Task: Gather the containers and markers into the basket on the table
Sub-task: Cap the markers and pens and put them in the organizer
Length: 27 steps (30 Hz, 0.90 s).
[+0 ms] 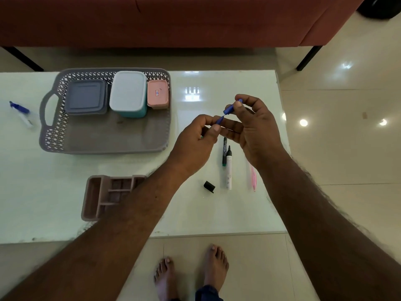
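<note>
Left hand: I see my left hand [196,135] raised over the table's right half, fingers pinched shut on the pen end of a blue marker [221,119].
Right hand: my right hand [253,124] is just beside it, thumb and forefinger closed on the blue cap [231,107], which sits at the marker's tip; I cannot tell whether it is seated.
Basket: the grey lattice basket [58,127] stands toward the table's far left, near the far edge.
Containers: a grey flat container [86,96], a white-lidded teal container [128,92] and a small pink container [158,94] sit in a row along the basket's far wall.
Table [195,213]: I see a green marker [224,151] and an uncapped white marker [229,170] side by side below my hands, a loose black cap [209,186] just left of them, and a pink pen [253,178] near the right edge.
Left edge: another blue-capped marker [20,112] lies outside the basket.
Near edge: a brown compartment tray [95,196] is partly under my left forearm.
</note>
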{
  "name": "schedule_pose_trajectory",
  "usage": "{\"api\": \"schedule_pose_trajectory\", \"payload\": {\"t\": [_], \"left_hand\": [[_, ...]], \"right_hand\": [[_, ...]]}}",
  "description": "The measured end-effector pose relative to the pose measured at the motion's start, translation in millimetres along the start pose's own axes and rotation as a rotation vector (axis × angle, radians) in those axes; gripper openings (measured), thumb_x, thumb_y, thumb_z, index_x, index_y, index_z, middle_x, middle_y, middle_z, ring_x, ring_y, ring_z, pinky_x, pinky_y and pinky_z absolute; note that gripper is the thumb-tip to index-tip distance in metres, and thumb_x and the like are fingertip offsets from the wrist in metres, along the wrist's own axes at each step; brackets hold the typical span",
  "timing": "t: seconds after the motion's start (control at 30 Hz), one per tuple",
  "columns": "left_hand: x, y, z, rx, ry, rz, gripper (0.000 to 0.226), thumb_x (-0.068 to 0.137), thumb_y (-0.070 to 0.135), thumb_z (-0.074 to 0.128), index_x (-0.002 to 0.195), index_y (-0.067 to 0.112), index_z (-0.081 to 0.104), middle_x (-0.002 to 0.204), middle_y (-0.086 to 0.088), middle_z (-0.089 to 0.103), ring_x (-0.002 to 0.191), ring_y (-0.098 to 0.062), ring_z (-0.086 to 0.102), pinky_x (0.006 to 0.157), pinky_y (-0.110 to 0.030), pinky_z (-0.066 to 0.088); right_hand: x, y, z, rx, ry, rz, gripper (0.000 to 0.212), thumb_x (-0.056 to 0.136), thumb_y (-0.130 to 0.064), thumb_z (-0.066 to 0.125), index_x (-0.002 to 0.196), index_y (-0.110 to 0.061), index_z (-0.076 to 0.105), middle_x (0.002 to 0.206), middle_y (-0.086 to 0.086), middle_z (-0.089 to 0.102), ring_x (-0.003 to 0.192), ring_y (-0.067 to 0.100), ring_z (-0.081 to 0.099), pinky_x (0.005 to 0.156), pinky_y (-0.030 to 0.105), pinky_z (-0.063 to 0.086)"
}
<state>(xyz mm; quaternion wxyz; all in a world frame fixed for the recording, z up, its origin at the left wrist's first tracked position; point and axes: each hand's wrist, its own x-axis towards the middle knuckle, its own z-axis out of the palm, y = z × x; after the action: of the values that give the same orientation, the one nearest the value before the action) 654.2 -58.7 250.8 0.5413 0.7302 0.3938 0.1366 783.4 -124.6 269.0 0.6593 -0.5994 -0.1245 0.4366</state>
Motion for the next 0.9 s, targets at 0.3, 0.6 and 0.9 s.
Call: {"api": "schedule_pose_trajectory", "payload": {"t": [0.3, 0.6, 0.9], "left_hand": [[-5, -3, -12, 0.050, 0.021, -0.013, 0.021, 0.102, 0.033, 0.049, 0.108, 0.018, 0.061, 0.087, 0.010, 0.062, 0.083, -0.008, 0.060, 0.073, -0.023, 0.048], [-15, -9, -26, -0.012, 0.076, -0.041, 0.022, 0.101, 0.038, 0.047, 0.112, 0.020, 0.053, 0.090, 0.003, 0.064, 0.082, -0.011, 0.060, 0.080, -0.039, 0.054], [-27, -13, -62, -0.202, 0.030, 0.013, 0.028, 0.094, 0.036, 0.046, 0.117, 0.020, 0.049, 0.084, 0.007, 0.056, 0.071, -0.006, 0.051, 0.064, -0.025, 0.040]], "right_hand": [[-11, 5, 9, -0.191, -0.071, -0.013, 0.016, 0.099, -0.010, 0.057, 0.114, -0.008, 0.061, 0.093, 0.010, 0.070, 0.093, 0.029, 0.073, 0.084, 0.044, 0.060], [-24, 15, 30, -0.206, -0.114, -0.030, 0.010, 0.095, -0.005, 0.063, 0.105, -0.004, 0.064, 0.088, 0.012, 0.072, 0.094, 0.034, 0.073, 0.080, 0.049, 0.061], [-33, 5, 63, -0.303, -0.266, -0.052, 0.021, 0.095, -0.010, 0.062, 0.116, -0.014, 0.062, 0.100, 0.012, 0.075, 0.095, 0.020, 0.073, 0.075, 0.041, 0.062]]}}
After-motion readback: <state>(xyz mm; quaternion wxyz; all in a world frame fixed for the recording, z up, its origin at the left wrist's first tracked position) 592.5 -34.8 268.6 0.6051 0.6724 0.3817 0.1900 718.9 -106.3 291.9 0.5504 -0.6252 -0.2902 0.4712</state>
